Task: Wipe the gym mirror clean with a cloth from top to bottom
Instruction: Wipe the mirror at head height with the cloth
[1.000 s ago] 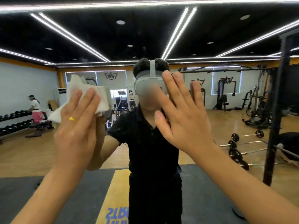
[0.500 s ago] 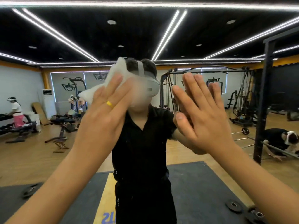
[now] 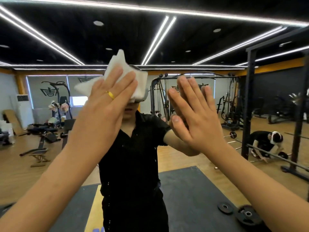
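Now one cloth (image 3: 115, 74) sits pressed flat on the mirror (image 3: 50, 47) under the left hand (image 3: 107, 111), fingers straight, grip unclosed. The right hand (image 3: 197, 121) rests flat on the mirror beside it, grip slack, empty.

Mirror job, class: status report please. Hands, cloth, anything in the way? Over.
Left hand open, pressing white cloth flat on mirror. Right hand open, bare fingers against it. Nothing blocking; droplets lower down.

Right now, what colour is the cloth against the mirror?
White, no pattern: the cloth under the left hand, clearest in the head view.
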Demonstrator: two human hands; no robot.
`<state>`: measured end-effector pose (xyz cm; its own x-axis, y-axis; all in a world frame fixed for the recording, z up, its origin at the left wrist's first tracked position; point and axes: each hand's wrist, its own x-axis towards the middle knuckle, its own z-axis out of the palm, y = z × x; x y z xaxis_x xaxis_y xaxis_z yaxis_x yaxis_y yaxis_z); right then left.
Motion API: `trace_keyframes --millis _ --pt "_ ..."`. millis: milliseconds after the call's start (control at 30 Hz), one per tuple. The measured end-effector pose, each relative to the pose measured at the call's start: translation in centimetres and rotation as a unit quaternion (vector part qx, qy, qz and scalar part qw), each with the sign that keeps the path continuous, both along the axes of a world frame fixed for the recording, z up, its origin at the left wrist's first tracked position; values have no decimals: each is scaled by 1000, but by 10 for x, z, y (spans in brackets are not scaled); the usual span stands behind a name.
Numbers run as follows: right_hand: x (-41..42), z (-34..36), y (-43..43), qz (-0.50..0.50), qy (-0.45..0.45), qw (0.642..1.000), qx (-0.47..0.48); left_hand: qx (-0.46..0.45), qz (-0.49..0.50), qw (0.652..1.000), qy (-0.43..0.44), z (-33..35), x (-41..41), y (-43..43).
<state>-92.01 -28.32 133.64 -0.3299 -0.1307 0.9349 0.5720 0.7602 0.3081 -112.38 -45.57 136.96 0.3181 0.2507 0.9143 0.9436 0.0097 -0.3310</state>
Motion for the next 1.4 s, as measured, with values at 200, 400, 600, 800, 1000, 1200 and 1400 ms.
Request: trace_keyframes --millis 200,400,600,800,1000,1200,1400 --pt "0 -1 -1 -3 2 1000 -7 -33 -19 998 -48 -56 -18 -30" --pt "1 -2 -4 -2 -1 1000 -12 -17 -42 999 -22 -2 14 8" --pt "2 0 -2 6 -1 1000 -7 -32 -40 999 13 5 12 6" --pt "1 -1 0 2 3 1000 1 -12 -28 999 -30 -46 -15 -19" --pt "0 -1 0 10 3 1000 -2 12 -69 997 -44 -11 19 20" --pt "1 0 -1 22 9 1000 1 -8 -78 996 -32 -13 25 26" --pt "0 0 1 26 9 1000 3 -46 -38 996 -66 -87 -8 -12"
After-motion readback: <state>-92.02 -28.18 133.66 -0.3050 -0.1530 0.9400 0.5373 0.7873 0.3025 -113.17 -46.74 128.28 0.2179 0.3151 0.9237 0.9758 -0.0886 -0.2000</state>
